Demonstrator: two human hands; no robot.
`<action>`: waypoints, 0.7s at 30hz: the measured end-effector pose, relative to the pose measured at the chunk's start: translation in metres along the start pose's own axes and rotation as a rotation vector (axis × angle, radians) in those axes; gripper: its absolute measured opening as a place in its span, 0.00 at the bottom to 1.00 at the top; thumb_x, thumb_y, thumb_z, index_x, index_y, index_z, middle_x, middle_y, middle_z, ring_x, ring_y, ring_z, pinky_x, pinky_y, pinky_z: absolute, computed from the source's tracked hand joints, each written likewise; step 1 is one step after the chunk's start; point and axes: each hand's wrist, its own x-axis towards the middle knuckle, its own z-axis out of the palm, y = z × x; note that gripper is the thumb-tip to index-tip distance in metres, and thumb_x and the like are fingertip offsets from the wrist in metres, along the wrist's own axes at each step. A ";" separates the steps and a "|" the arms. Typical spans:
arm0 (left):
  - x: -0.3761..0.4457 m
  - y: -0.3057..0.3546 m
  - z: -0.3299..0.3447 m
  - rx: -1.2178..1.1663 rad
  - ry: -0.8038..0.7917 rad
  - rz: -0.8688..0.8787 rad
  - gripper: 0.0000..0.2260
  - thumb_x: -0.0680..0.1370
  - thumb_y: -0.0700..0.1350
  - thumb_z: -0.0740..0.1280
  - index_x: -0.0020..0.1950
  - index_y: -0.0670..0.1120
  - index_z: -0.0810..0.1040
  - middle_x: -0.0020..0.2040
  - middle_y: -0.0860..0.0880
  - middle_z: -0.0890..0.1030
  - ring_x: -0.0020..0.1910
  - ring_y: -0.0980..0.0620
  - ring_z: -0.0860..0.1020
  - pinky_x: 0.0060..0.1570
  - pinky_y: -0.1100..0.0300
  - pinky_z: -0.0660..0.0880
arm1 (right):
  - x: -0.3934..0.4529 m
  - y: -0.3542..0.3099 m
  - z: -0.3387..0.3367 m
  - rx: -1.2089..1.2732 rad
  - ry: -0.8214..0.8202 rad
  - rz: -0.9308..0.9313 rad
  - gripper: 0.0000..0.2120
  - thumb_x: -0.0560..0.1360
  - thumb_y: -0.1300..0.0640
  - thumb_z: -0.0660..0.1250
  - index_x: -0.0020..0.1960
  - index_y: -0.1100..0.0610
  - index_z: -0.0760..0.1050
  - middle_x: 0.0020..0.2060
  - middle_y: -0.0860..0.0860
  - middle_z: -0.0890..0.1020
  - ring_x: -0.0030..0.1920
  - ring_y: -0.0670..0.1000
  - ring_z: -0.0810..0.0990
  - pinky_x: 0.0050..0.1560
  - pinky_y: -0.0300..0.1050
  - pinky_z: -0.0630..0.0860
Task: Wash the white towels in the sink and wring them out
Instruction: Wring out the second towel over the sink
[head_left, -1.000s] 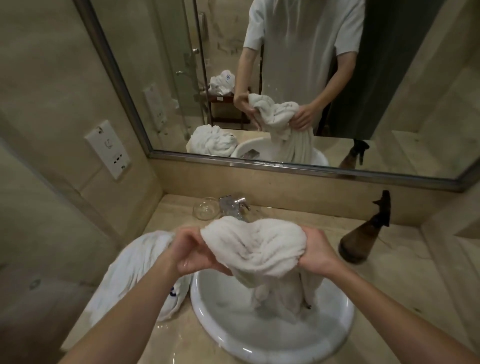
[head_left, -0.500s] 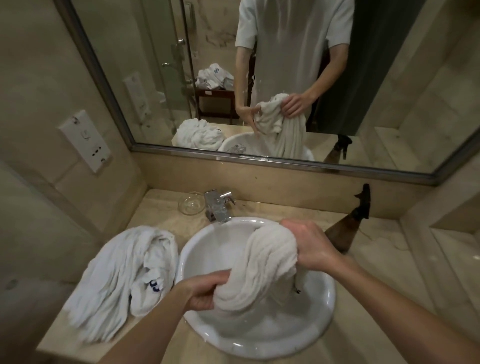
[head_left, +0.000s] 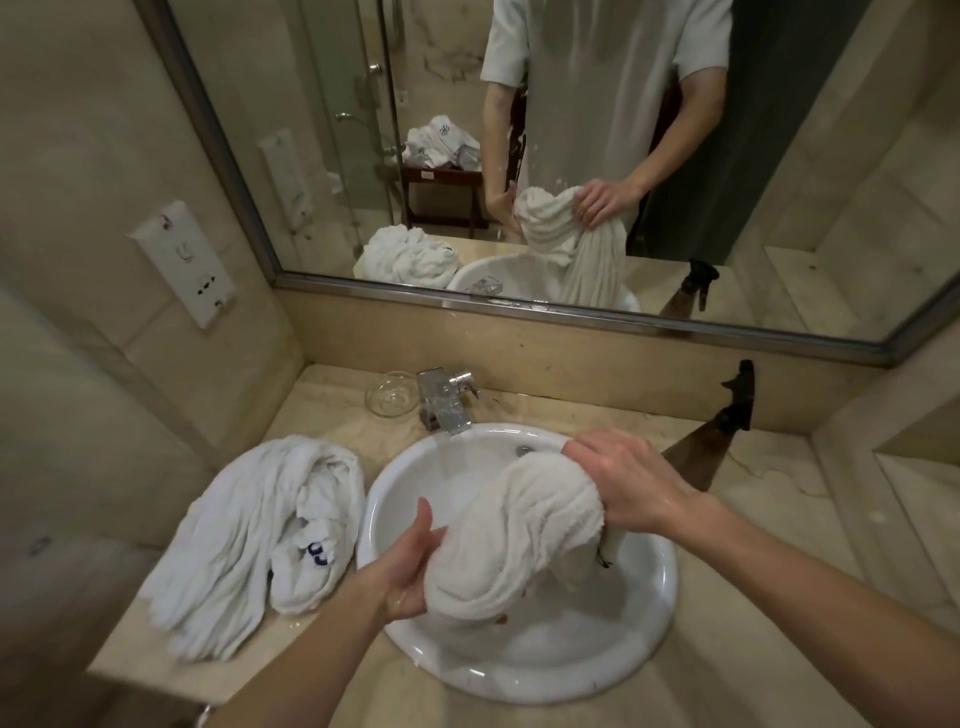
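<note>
Beige marble counter (head_left: 810, 483): carried inset white sink (head_left: 655, 613), chrome tap (head_left: 445, 402), glass dish (head_left: 390, 394), brown spray bottle (head_left: 698, 457), bunched white towel (head_left: 254, 530) at left.

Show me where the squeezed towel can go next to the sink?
Bare counter lies right of the sink, past the brown bottle. The near edge in front of the sink is free too. The left side is crowded: another towel covers it, with a glass dish and faucet behind.

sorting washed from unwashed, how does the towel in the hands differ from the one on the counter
The towel in the hands is bunched above the sink, gripped by the left hand and right hand. The towel on the counter lies loose, untouched, showing a blue mark. Both are white.
</note>
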 end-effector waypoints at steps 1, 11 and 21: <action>0.000 0.003 0.008 0.093 0.064 0.028 0.34 0.78 0.64 0.56 0.67 0.36 0.74 0.64 0.34 0.78 0.61 0.35 0.79 0.60 0.40 0.75 | 0.000 0.000 0.001 -0.021 -0.016 -0.019 0.17 0.65 0.50 0.76 0.48 0.51 0.72 0.40 0.47 0.77 0.40 0.52 0.78 0.40 0.45 0.74; -0.001 0.026 0.059 1.696 0.482 0.465 0.28 0.57 0.54 0.78 0.50 0.53 0.68 0.47 0.55 0.79 0.46 0.51 0.78 0.44 0.55 0.78 | -0.003 -0.005 0.003 -0.052 -0.231 0.066 0.40 0.72 0.53 0.70 0.78 0.48 0.54 0.64 0.51 0.75 0.59 0.57 0.77 0.53 0.49 0.73; -0.010 0.082 0.064 2.493 0.482 0.870 0.32 0.62 0.47 0.82 0.56 0.43 0.66 0.46 0.44 0.76 0.39 0.46 0.74 0.37 0.56 0.62 | 0.016 -0.022 0.013 0.325 -0.409 0.406 0.29 0.61 0.47 0.73 0.62 0.49 0.75 0.52 0.47 0.83 0.52 0.54 0.80 0.50 0.49 0.78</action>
